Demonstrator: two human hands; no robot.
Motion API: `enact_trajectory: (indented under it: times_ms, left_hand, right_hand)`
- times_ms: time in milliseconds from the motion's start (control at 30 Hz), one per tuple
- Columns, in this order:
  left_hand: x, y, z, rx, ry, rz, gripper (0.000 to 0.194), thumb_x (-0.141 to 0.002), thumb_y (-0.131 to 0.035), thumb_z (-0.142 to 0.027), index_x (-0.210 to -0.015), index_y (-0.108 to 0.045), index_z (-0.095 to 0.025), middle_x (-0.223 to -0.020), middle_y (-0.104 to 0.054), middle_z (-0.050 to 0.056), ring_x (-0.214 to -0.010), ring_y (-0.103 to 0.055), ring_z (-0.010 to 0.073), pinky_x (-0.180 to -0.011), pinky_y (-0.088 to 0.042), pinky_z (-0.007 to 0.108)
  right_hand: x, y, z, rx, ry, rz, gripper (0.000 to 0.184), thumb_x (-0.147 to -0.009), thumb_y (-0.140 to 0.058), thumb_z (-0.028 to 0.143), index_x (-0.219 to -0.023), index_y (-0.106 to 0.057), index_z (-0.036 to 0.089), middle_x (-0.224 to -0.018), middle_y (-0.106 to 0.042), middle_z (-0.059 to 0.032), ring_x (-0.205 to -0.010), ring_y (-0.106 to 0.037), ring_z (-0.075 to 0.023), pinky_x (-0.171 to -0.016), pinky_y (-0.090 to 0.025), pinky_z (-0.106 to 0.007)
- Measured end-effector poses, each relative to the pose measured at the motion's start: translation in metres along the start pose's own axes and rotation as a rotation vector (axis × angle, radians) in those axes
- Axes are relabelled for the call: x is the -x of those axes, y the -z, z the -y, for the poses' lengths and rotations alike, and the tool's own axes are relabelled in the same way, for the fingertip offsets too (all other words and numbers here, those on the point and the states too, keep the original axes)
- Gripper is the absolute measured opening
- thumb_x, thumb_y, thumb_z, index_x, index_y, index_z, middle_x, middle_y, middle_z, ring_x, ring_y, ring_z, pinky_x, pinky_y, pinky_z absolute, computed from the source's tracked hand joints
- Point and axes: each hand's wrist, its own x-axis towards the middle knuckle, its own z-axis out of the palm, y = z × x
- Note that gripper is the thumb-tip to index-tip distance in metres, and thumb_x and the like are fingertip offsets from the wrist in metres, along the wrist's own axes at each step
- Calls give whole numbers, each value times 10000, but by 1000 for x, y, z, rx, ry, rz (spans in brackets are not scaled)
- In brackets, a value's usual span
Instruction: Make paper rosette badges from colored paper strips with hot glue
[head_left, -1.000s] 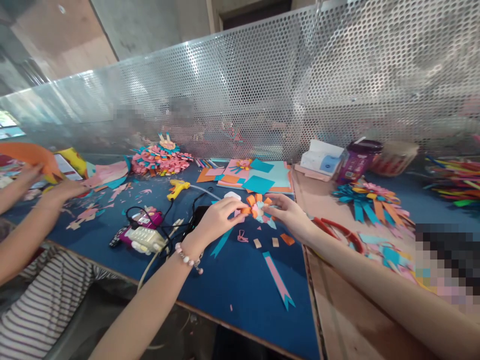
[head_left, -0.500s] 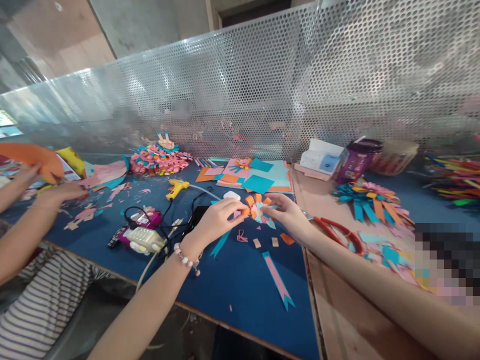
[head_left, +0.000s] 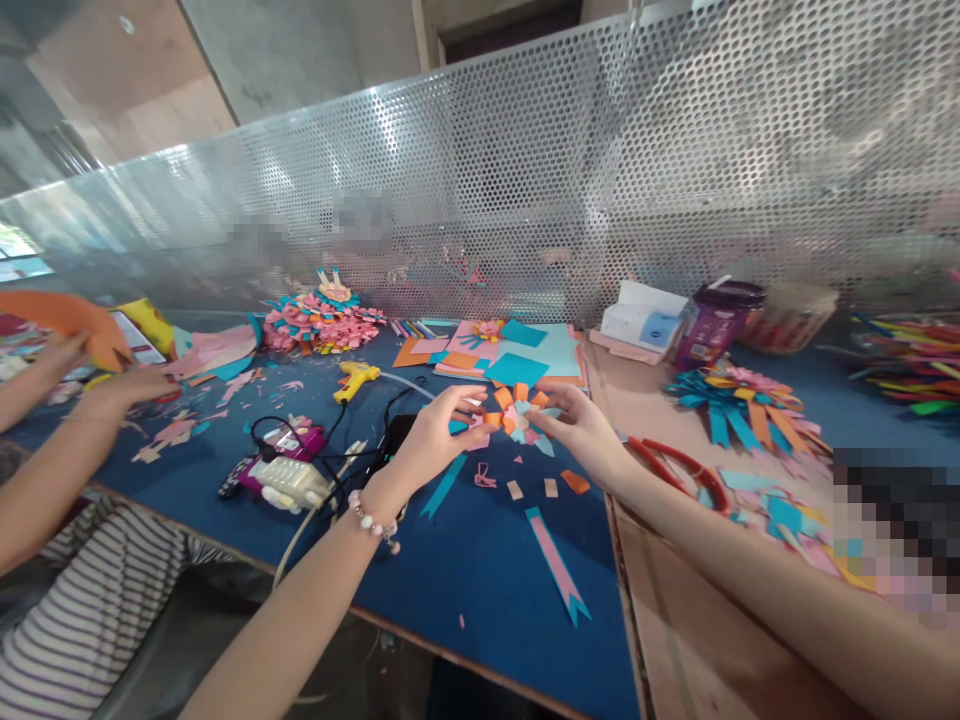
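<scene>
A paper flower (head_left: 519, 418) with orange looped petals and a pale blue and pink middle is held just above the blue table. My right hand (head_left: 581, 430) pinches its right edge between thumb and fingers. On the other side, my left hand (head_left: 442, 432) has its thumb and forefinger apart, with the thumb tip close to an orange petal; whether it touches cannot be made out. Below the flower lie a pink-and-blue paper ribbon (head_left: 557, 565), a blue strip (head_left: 444, 487), small beige squares (head_left: 514, 490) and an orange scrap (head_left: 575, 482).
A yellow glue gun (head_left: 356, 380) and a corded power strip (head_left: 292, 478) lie left of my hands. Red-handled scissors (head_left: 679, 470) rest by my right forearm. Behind are paper sheets (head_left: 559, 350) and a purple cup (head_left: 709, 325). At far left, another person's hands (head_left: 124, 395) handle orange paper.
My left thumb and forefinger have come apart and moved slightly left, off the orange petal they pinched. The flower stays in my right hand.
</scene>
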Motion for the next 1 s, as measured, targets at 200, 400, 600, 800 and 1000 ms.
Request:
enact_trajectory:
  times_ms: [200,400,600,800,1000]
  left_hand:
    - [-3,-1,3,313,280,97,376,-830,-633,-408,-1112,-559,-171,-1117,-632,111,-946,-655,212,-744,-550,310]
    - [-3,2,5,498,380,185,402,-767,-723,-356,-1058,-589,-114,-1001,-687,132,-873,-682,214,-718,-545,306]
    - [-4,1,6,506,383,175,371,-750,-744,-334,-1014,-618,-106,-943,-705,119,-808,-687,188,-698,-544,294]
    - [-4,0,8,505,386,163,357,-746,-747,-332,-998,-625,-110,-951,-701,119,-831,-690,203,-702,-554,314]
    - [-4,1,8,503,396,170,345,-749,-744,-339,-984,-624,-116,-937,-705,110,-800,-695,202,-706,-558,325]
  right_hand:
    - [0,1,0,123,98,-17,472,-775,-666,446,-1170,-502,246,-970,-595,-19,-625,-536,-104,-533,-427,-251]
    - [0,1,-2,148,122,7,475,-781,-661,431,-1184,-493,243,-942,-586,-13,-587,-495,-90,-475,-392,-225]
    - [2,0,2,126,100,35,468,-776,-664,411,-1182,-503,241,-967,-593,-22,-579,-508,-92,-472,-410,-232]
    - [4,-1,5,114,92,53,463,-770,-667,403,-1174,-514,237,-963,-596,-27,-570,-505,-97,-463,-402,-238]
    - [5,-1,6,121,90,69,463,-770,-668,403,-1174,-521,230,-949,-604,-28,-576,-504,-100,-465,-388,-241]
